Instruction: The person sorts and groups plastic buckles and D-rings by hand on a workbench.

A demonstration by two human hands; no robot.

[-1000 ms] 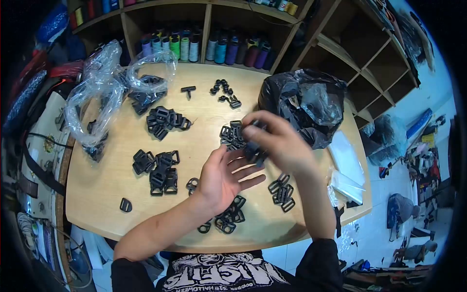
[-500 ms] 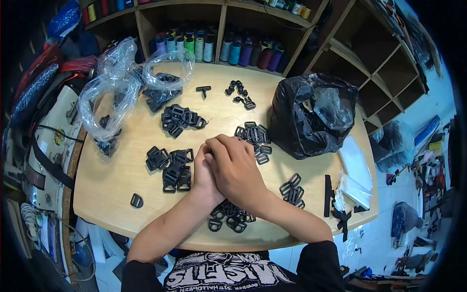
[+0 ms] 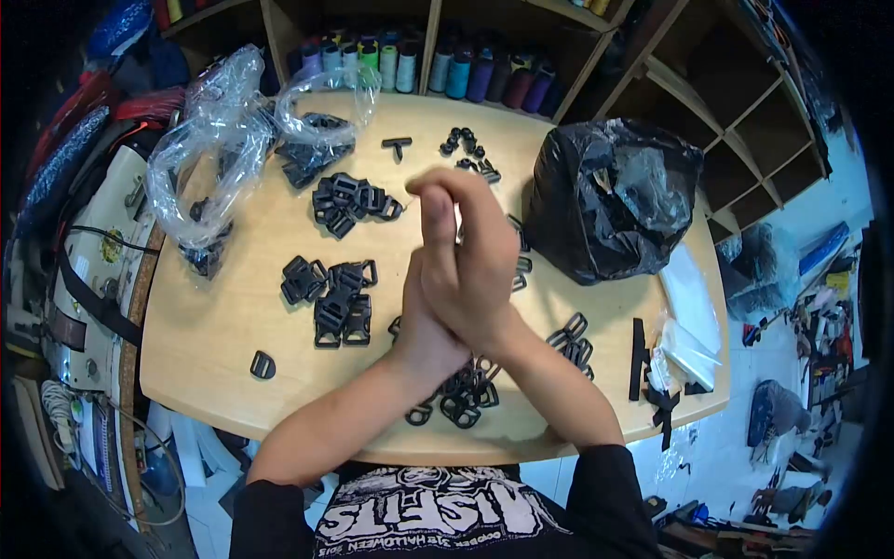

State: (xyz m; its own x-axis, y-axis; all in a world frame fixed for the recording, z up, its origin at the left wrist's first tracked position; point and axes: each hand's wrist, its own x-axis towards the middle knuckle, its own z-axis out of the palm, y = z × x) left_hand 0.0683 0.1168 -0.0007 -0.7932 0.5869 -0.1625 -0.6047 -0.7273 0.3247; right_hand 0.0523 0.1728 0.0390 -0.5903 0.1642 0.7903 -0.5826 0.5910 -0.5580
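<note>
My left hand (image 3: 430, 312) and my right hand (image 3: 480, 265) are pressed together above the middle of the table. The right hand is closed over the left, its fingers curled at the top; most left fingers are hidden. No object shows between them. Left of the hands lie black side-release buckles (image 3: 343, 307), with another pile of black buckles (image 3: 349, 203) farther back. Below the wrists is a heap of black rounded plastic rings (image 3: 461, 401). Black strap sliders (image 3: 573, 345) lie to the right, and one slider (image 3: 263, 364) sits alone at the left.
A black plastic bag (image 3: 568, 219) stands at the back right, clear plastic bags (image 3: 209, 168) at the back left. Small black parts (image 3: 461, 142) and a T-shaped piece (image 3: 397, 146) lie at the back. White sheets (image 3: 691, 307) and black strap (image 3: 637, 359) are at the right edge.
My clasped hands have shifted right and turned, with the fingers now pointing up and away from me. The view has tilted slightly; the parts on the table lie as before.
</note>
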